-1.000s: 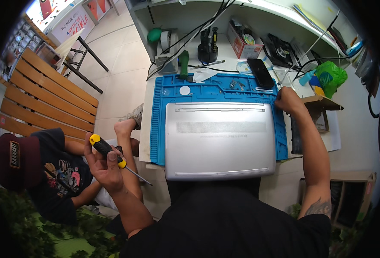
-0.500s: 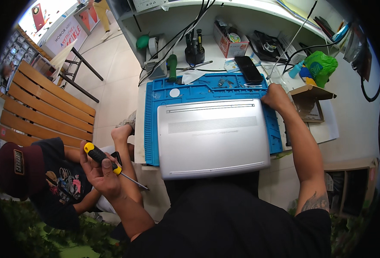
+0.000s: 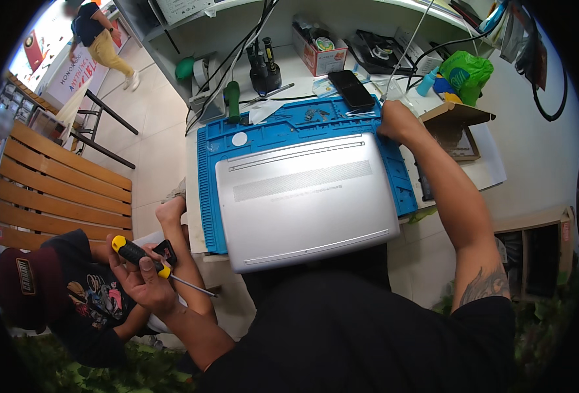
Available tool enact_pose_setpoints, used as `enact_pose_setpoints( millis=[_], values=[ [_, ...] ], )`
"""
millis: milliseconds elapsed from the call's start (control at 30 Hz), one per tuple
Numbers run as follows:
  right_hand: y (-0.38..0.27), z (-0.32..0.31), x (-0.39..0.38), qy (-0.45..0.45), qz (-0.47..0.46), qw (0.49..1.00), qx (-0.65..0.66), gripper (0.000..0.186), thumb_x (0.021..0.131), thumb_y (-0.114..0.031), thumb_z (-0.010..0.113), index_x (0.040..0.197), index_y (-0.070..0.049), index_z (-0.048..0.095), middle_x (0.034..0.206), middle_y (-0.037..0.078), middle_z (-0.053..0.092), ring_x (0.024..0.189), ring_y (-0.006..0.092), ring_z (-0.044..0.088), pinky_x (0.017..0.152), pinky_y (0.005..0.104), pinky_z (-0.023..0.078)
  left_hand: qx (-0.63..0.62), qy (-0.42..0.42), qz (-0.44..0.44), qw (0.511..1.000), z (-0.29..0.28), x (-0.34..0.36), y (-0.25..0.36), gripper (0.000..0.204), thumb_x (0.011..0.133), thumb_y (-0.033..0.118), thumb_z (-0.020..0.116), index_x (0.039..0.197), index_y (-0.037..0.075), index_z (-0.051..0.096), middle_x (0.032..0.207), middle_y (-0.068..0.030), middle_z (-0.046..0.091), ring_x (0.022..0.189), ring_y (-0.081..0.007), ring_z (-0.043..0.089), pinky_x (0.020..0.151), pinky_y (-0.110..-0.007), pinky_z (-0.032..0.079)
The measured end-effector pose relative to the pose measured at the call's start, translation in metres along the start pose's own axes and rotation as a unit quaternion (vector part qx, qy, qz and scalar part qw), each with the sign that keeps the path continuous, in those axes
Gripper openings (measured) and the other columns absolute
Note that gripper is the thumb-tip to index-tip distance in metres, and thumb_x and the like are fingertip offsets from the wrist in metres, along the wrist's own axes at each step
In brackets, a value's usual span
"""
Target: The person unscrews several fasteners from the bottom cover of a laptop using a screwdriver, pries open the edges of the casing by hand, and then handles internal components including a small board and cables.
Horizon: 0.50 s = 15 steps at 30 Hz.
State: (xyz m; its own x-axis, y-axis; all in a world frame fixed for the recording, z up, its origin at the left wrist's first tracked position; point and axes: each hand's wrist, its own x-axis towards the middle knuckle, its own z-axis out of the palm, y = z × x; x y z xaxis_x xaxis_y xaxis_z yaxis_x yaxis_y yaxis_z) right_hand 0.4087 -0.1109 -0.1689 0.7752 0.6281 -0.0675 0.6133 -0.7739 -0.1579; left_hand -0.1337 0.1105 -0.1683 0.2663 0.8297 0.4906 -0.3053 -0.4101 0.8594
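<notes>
My left hand [image 3: 150, 288] holds a yellow-and-black screwdriver [image 3: 132, 252] off to the left of the bench, its shaft pointing down to the right. In front of me a silver laptop [image 3: 306, 213] lies bottom side up on a blue repair mat [image 3: 211, 196], overhanging the near edge. My right hand [image 3: 399, 123] rests at the mat's far right corner, just beyond the laptop. Its fingers are curled and turned from view, so what they hold, if anything, is hidden. Close beside it lies a black phone [image 3: 351, 90].
A person in a dark red cap [image 3: 18, 288] sits at my left, near a slatted wooden bench [image 3: 60, 190]. Across the worktop stand a green-handled tool [image 3: 233, 103], a black tool holder [image 3: 263, 73], a red-and-white box [image 3: 320, 52], an open cardboard box [image 3: 456, 134] and a green bag [image 3: 467, 75].
The view has swung, so the bench and laptop appear farther left and slightly tilted. My left hand keeps the screwdriver; my right stays by the mat's corner. A walking person shows more fully far left.
</notes>
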Motion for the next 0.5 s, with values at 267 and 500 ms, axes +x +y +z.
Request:
enact_pose_setpoints(
  millis=[267, 500],
  values=[
    [0.0044, 0.0046, -0.0009, -0.024, 0.066, 0.996, 0.049, 0.042, 0.076, -0.017, 0.094, 0.102, 0.013, 0.080, 0.105, 0.033, 0.080, 0.101, 0.0412, 0.081, 0.092, 0.0449, 0.065, 0.047, 0.010, 0.043, 0.998, 0.0037, 0.0073, 0.0049, 0.043, 0.107, 0.010, 0.071, 0.138, -0.009, 0.050, 0.102, -0.0138, 0.067, 0.085, -0.0202, 0.062, 0.079, -0.032, 0.053],
    [0.0026, 0.0031, -0.0005, -0.026, 0.085, 0.994, 0.059, 0.045, 0.076, -0.021, 0.093, 0.101, 0.014, 0.080, 0.104, 0.033, 0.079, 0.098, 0.0415, 0.082, 0.090, 0.0446, 0.065, 0.016, -0.001, 0.016, 1.000, 0.0012, 0.0039, 0.0072, 0.057, 0.109, 0.010, 0.070, 0.155, -0.004, 0.039, 0.101, -0.0137, 0.069, 0.088, -0.0184, 0.064, 0.077, -0.029, 0.053]
  ],
)
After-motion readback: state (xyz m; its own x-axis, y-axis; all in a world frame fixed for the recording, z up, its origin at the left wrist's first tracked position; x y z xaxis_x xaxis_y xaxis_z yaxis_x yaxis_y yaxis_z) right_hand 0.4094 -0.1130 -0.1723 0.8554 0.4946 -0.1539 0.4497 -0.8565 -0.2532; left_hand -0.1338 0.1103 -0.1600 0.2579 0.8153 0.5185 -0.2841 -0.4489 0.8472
